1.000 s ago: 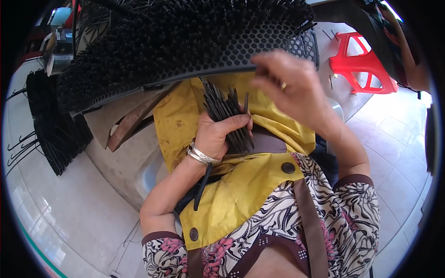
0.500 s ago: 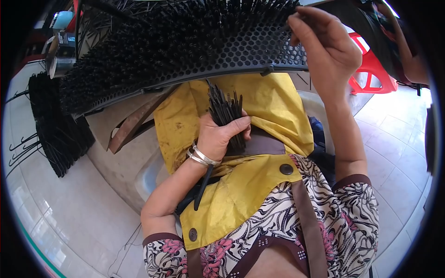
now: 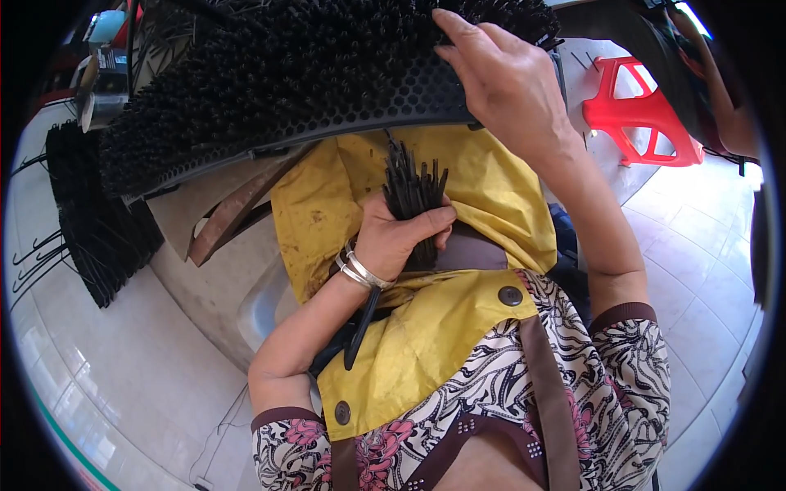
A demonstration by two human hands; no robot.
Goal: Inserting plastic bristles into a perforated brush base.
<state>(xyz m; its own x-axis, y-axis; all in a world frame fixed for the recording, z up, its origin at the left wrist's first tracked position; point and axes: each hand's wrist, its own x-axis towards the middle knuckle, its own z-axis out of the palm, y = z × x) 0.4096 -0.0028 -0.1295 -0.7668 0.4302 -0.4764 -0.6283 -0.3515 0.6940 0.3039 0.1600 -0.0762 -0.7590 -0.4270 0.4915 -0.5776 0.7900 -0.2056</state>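
My left hand (image 3: 393, 237) is closed round a bundle of thin black sticks (image 3: 413, 184) above my lap, their upper ends fanning out. Over the right part of a large black perforated tray (image 3: 405, 105), my right hand (image 3: 516, 94) reaches in with thumb and forefinger apart. Nothing shows between those two fingertips, though the background there is black. Dense rows of upright black sticks (image 3: 270, 74) fill most of the tray. Bare holes show along its near edge, by my right hand.
A yellow apron (image 3: 491, 188) covers my lap under the tray. Black hooked rods (image 3: 98, 213) hang at the left. A red plastic stool (image 3: 622, 119) stands at the right, near another person's arm (image 3: 729, 119). A rusty brown metal bar (image 3: 229, 217) slants below the tray.
My right hand has moved left across the tray, and its thumb and forefinger are now farther apart. My left hand, still round the sticks, has shifted slightly right.
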